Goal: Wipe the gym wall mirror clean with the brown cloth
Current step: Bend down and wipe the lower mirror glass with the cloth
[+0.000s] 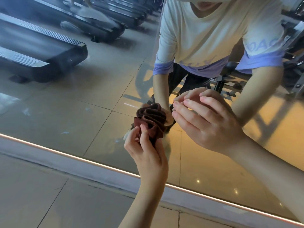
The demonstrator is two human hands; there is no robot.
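Mirror: we take the large glass wall mirror (65, 104) as the work surface. It fills the far side of the scene and reflects dark treadmills (41, 51) at far left.

Smears: we see pale whitish smears (65, 132) on the left part of the glass. They lie well left of both hands, so we judge that most of the wiping is not yet done.

Edge: a thin glowing light strip (82, 159) runs along the mirror's lower edge, and the beige tiled floor (32, 195) lies near us below it.

Left hand: our left hand (146, 150) reaches up from the near side. Its thumb and fingers pinch the base of the cloth, which we think leaves the folds facing the glass.

Cloth: the bunched, ruffled brown cloth (150, 120) sits at the centre, low on the mirror and just left of the right hand. It looks to meet its own reflection, so we believe it is at the glass or very near it. The tight bundle suggests we are gathering it into a pad.

Right hand: our right hand (205, 119) hovers just right of the cloth with its fingers loosely bent and grasping nothing. We judge it is ready to help shape the bundle. We cannot tell whether its fingertips touch the glass.
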